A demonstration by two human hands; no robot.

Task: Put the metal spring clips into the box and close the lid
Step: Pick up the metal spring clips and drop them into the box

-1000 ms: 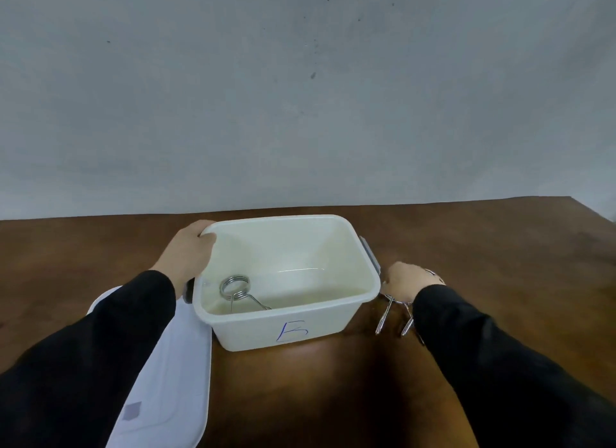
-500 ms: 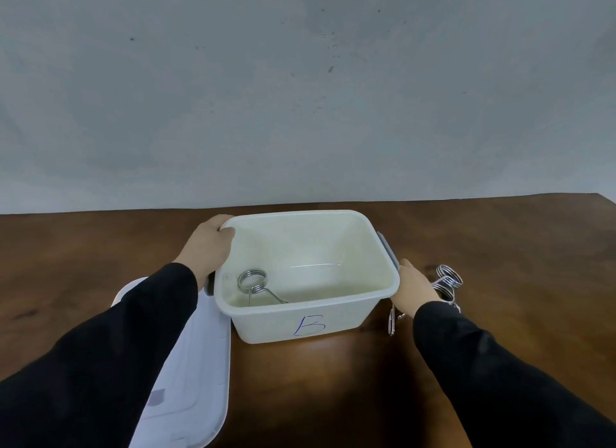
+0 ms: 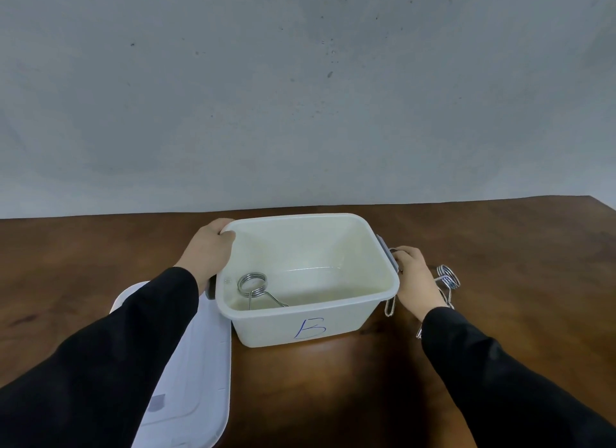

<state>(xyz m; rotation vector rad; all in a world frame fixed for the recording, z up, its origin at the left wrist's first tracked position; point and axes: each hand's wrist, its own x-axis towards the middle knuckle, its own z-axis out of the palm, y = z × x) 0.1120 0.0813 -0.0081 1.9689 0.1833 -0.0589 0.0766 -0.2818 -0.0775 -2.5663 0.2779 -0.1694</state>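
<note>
An open white box (image 3: pixel 266 326) marked "B" stands on the brown table. One metal spring clip (image 3: pixel 253 283) lies inside it at the front left. My left hand (image 3: pixel 210 251) grips the box's left rim. My right hand (image 3: pixel 413 277) is at the box's right side, closed around a second spring clip (image 3: pixel 390 309); its wire handle sticks out below my palm and its coil shows at my fingertips. A third spring clip (image 3: pixel 448 278) lies on the table just right of that hand. The white lid (image 3: pixel 200 364) lies flat to the left of the box, partly under my left sleeve.
The wooden table (image 3: pixel 500 247) ends at a grey wall behind the box. A grey latch (image 3: pixel 388 252) sits on the box's right end, next to my right fingers.
My right hand has lifted off the pile with one clip and come up against the box's right end, uncovering the clip on the table. My left hand stays on the rim.
</note>
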